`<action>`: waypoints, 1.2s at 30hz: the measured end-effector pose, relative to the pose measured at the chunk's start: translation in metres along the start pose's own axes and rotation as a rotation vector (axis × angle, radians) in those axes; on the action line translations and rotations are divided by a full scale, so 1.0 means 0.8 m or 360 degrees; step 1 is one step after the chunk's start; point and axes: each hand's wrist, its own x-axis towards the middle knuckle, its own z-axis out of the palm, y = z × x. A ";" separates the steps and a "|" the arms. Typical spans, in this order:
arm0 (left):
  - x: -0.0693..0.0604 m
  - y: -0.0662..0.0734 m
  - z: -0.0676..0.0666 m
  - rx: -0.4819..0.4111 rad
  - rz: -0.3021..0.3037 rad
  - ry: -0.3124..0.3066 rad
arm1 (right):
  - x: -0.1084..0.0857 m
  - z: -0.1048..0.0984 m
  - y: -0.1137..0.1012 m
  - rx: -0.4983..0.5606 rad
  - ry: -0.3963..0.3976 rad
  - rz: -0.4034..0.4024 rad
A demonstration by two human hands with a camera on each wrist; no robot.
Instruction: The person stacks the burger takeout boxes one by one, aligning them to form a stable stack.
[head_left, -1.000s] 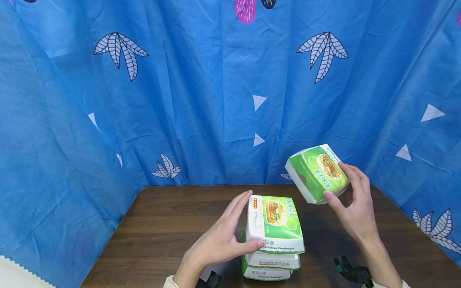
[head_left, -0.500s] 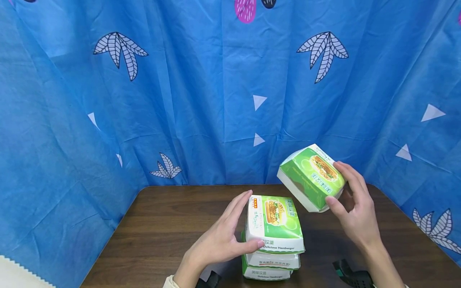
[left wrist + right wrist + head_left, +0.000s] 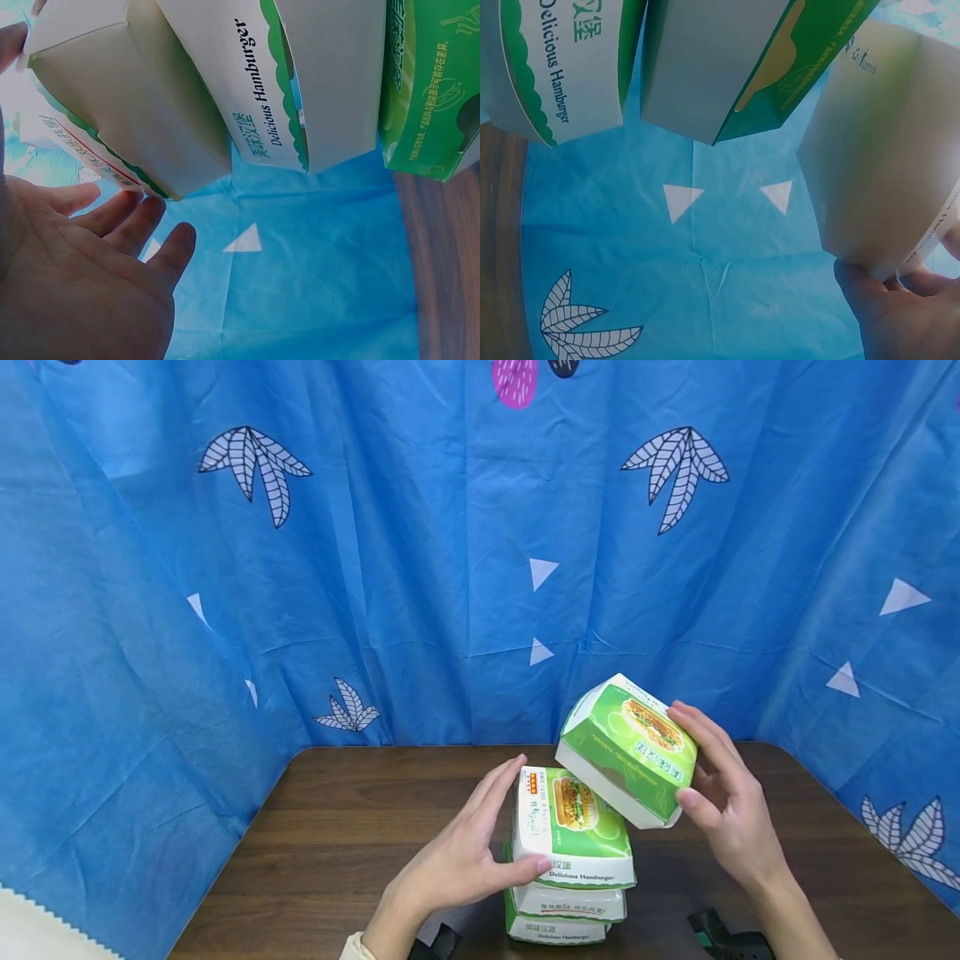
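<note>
Three green-and-white hamburger boxes stand stacked right of the table's middle. My left hand (image 3: 472, 843) holds the top hamburger box (image 3: 577, 835), thumb on its front edge and fingers along its left side. Beneath it lie a middle hamburger box (image 3: 570, 903) and a bottom hamburger box (image 3: 555, 930). My right hand (image 3: 735, 810) grips another hamburger box (image 3: 633, 752) by its right side, tilted, in front of the stack's far right corner in the head view. Whether it touches the stack, I cannot tell. The right wrist view shows this held box (image 3: 881, 150) from below, fingers at its edge.
A dark wooden table (image 3: 360, 827) carries the stack. Behind and beside it hangs a blue curtain (image 3: 420, 568) with leaf and triangle prints. Dark straps (image 3: 727, 935) show near both wrists.
My right hand has brought its hamburger box leftward and lower, from right of the stack to overlapping its top in view. The left hand and stack stay in place.
</note>
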 end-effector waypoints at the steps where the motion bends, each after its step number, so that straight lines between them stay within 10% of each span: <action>1: 0.000 0.000 0.000 0.0004 -0.0001 0.0001 | 0.000 0.001 0.000 0.0030 -0.0016 -0.0024; 20: -0.001 -0.001 0.001 0.0008 0.0016 0.0019 | -0.004 0.024 0.006 0.0317 -0.0330 -0.0197; 36: 0.003 -0.001 0.002 -0.0012 0.0089 0.0013 | -0.009 0.025 0.009 0.0225 -0.0452 -0.0177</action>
